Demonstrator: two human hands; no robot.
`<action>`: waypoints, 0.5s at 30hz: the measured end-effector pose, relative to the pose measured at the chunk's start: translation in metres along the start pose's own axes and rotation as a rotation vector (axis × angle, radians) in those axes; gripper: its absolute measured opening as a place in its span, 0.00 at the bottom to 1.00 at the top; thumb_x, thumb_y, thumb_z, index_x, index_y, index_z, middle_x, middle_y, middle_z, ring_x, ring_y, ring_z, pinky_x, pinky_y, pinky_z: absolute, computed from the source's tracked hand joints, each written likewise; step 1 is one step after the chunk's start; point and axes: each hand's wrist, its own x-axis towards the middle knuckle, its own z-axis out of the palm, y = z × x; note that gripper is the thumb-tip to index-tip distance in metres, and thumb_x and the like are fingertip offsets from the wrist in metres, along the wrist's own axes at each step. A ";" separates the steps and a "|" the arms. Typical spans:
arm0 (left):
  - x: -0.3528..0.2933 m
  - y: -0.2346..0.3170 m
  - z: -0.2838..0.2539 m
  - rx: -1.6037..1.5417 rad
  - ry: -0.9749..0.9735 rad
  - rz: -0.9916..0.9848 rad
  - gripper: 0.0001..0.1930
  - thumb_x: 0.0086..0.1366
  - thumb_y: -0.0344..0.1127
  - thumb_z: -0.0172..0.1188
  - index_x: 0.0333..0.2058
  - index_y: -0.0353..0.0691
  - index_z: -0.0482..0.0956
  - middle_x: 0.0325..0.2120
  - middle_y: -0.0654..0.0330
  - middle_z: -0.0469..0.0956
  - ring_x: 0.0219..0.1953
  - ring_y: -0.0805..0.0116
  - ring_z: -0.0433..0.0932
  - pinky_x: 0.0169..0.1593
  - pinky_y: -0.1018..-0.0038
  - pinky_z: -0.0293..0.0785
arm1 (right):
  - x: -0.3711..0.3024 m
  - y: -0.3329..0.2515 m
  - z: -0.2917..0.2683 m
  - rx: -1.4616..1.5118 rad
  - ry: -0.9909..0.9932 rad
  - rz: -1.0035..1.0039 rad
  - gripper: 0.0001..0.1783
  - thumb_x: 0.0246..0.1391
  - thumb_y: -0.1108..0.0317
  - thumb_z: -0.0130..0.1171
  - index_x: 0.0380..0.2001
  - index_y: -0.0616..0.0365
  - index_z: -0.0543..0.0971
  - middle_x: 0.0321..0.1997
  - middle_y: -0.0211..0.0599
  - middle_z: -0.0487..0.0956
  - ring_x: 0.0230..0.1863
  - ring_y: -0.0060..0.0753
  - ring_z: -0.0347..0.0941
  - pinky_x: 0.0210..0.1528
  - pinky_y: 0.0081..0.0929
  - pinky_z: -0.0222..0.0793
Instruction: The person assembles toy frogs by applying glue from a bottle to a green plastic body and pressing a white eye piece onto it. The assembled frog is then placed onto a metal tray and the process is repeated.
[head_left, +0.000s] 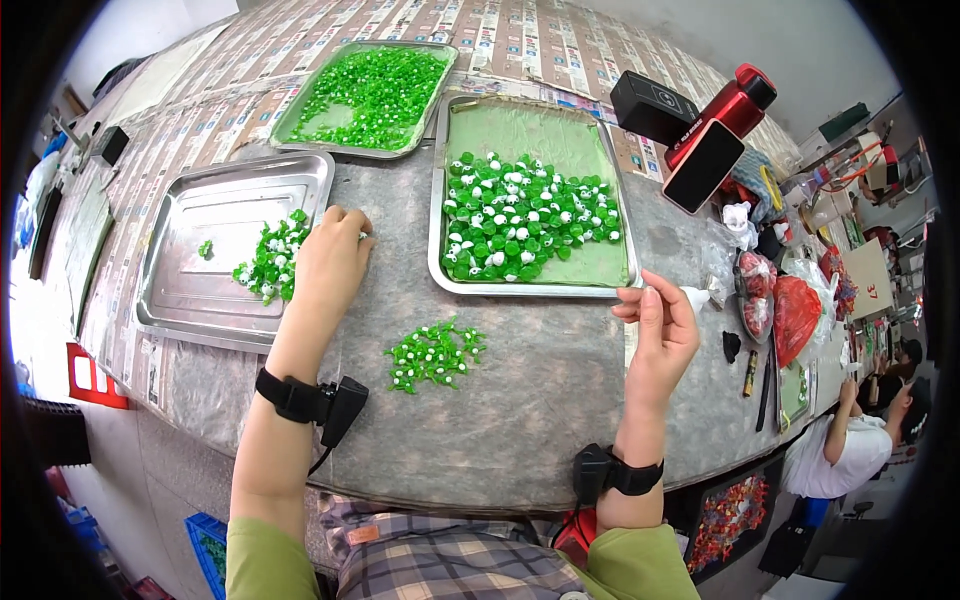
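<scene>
My left hand (335, 255) is over the right rim of the left metal tray (190, 225), beside a pile of green-and-white pieces (272, 262). Its fingers are curled together, and a speck of white shows at the tips, too small to name. By the lower right corner of the middle tray (530, 290), my right hand (660, 325) is closed around a small white bottle (694, 298), mostly hidden by the fingers. Round green-and-white beads (525, 215) fill much of that middle tray. Between my arms lies a loose heap of small green pieces with white dots (435, 355).
A far tray (365, 148) holds more small green pieces. At the right are a black box (652, 107), a red bottle (738, 100), a phone (704, 166) and plastic bags (797, 318). Another person (845, 445) sits at the far right.
</scene>
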 end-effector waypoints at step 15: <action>-0.039 0.061 -0.046 -0.378 -0.295 0.090 0.06 0.49 0.29 0.55 0.27 0.36 0.72 0.24 0.57 0.71 0.27 0.66 0.72 0.32 0.73 0.66 | 0.026 0.005 -0.065 -0.257 0.585 -0.340 0.11 0.53 0.70 0.45 0.37 0.63 0.72 0.27 0.30 0.73 0.25 0.13 0.63 0.27 0.12 0.60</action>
